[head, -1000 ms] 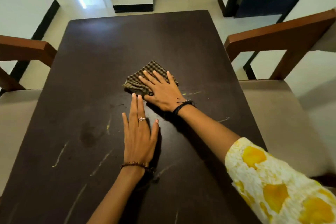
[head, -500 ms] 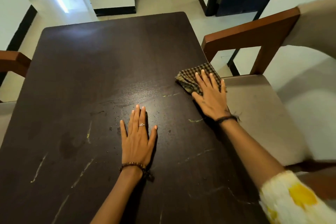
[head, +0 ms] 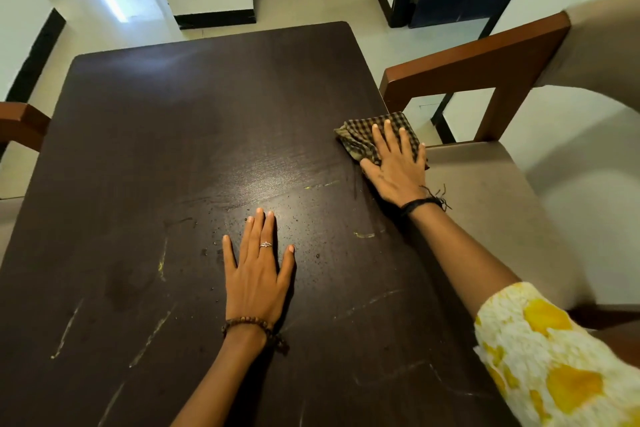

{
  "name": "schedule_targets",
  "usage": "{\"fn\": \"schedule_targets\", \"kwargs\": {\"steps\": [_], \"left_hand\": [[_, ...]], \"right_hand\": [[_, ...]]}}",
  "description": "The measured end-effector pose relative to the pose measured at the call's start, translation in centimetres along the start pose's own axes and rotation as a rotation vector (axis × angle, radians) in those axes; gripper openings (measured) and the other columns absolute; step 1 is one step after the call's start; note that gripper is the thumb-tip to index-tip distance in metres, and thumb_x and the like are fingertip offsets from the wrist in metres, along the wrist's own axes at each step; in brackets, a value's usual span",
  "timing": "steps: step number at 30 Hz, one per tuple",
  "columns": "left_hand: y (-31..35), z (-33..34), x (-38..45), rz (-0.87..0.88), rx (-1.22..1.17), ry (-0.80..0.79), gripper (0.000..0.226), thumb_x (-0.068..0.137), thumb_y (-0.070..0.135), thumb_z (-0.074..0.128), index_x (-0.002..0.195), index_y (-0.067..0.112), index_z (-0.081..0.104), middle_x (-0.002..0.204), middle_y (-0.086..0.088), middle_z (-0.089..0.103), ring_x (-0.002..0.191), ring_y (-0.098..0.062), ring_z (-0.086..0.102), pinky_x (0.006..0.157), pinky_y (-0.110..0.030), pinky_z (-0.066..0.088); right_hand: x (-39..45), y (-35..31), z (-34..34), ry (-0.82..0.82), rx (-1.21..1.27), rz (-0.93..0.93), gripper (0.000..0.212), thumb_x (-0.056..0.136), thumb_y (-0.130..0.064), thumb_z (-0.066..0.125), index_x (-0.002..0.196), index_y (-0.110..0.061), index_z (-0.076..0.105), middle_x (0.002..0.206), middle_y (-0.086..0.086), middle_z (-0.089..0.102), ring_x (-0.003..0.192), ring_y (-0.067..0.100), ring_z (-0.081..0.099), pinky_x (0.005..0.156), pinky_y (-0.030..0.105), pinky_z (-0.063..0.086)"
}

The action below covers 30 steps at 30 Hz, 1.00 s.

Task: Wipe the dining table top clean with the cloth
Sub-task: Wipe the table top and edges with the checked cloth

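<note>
Right hand (head: 394, 168) flat on checked cloth (head: 360, 139) (no label), table (head: 173, 149) edge

One table (head: 173, 149), one cloth (head: 360, 139), two chairs (head: 485, 184), two hands (head: 256, 274).

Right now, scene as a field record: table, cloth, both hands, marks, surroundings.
table: dark wooden top, nothing on it but the cloth
cloth: checked, crumpled, at the right edge
right hand: flat on the cloth, fingers spread
left hand: flat on the bare top, holding nothing
marks: pale streaks on the near half, small droplets near the left hand
chairs: one on each side, right one beside the cloth
</note>
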<state>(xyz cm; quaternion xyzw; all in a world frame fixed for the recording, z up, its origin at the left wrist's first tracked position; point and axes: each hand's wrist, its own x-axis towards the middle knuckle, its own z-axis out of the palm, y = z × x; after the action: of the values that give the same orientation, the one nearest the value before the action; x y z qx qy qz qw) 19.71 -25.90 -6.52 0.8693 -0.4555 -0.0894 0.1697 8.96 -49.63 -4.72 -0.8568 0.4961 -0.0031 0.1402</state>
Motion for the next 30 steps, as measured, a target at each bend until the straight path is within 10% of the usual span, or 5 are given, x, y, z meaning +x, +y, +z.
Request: {"fn": "schedule_targets", "kwargs": {"steps": [14, 20, 27, 30], "left_hand": [[-0.1, 0.2, 0.1, 0.007, -0.091, 0.033, 0.061, 0.09, 0.05, 0.018, 0.143, 0.024, 0.004, 0.152, 0.006, 0.004, 0.139, -0.005, 0.0, 0.114, -0.038, -0.011], [-0.2, -1.0, -0.1, -0.112, -0.687, 0.166, 0.051, 0.09, 0.045, 0.03, 0.138, 0.03, 0.026, 0.144, 0.015, 0.021, 0.136, -0.004, 0.02, 0.114, -0.032, 0.013], [-4.4, -4.1, -0.2, -0.172, -0.795, 0.283, 0.047, 0.091, 0.044, 0.03, 0.137, 0.035, 0.031, 0.138, 0.024, 0.029, 0.119, 0.021, 0.027, 0.093, 0.002, 0.023], [-8.2, -5.3, -1.6, -0.137, -0.679, 0.22, 0.047, 0.092, 0.048, 0.026, 0.139, 0.042, 0.024, 0.145, 0.025, 0.021, 0.132, 0.01, 0.016, 0.103, -0.01, 0.015]], "right_hand": [[-11.7, 1.2, 1.7, 0.043, -0.093, 0.109, 0.071, 0.093, -0.052, 0.031, 0.147, -0.028, -0.009, 0.158, 0.0, -0.011, 0.145, 0.022, -0.009, 0.113, 0.046, -0.012], [-10.2, -5.3, 3.2, 0.106, -0.018, 0.298, 0.079, 0.091, -0.052, 0.034, 0.148, -0.016, -0.006, 0.159, 0.004, -0.008, 0.145, 0.031, -0.009, 0.111, 0.058, -0.01], [-10.4, -14.7, 5.7, 0.08, -0.018, 0.042, 0.077, 0.091, -0.053, 0.034, 0.148, -0.021, -0.006, 0.158, 0.002, -0.012, 0.144, 0.032, -0.011, 0.108, 0.06, -0.015], [-12.8, -18.3, 7.2, 0.058, -0.011, -0.115, 0.076, 0.09, -0.054, 0.036, 0.149, -0.023, -0.001, 0.159, 0.002, -0.007, 0.145, 0.033, -0.007, 0.105, 0.059, -0.02]]}}
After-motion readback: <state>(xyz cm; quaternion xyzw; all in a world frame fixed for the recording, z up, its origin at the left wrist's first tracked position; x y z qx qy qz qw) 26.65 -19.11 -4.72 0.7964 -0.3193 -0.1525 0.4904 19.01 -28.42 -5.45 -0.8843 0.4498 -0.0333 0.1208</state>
